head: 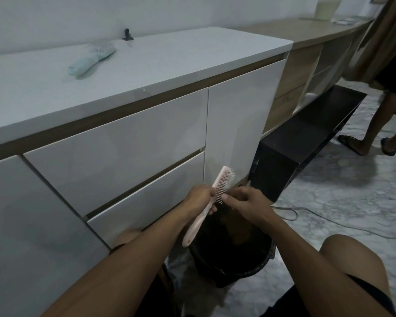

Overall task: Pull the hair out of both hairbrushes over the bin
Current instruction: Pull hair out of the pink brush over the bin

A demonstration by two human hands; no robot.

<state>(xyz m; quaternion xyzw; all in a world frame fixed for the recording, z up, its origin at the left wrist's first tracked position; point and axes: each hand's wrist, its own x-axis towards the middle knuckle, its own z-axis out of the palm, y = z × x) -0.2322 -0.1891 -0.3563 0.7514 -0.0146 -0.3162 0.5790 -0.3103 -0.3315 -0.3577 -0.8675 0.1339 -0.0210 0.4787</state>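
A pink hairbrush point(222, 184) is held upright over a black bin point(231, 255) on the floor, bristles facing right. My left hand point(199, 197) grips it where the handle meets the head. My right hand point(245, 200) pinches at the lower bristles with thumb and fingertips; any hair between them is too fine to make out. A second, pale green hairbrush point(90, 59) lies on the white cabinet top point(169, 56), far up and to the left, untouched.
White drawer fronts point(124, 145) stand right behind the bin. A low black bench point(306, 129) sits to the right. A cable point(329, 216) trails over the marble floor. Another person's legs in sandals point(366, 143) stand at the far right. My knee point(352, 259) is beside the bin.
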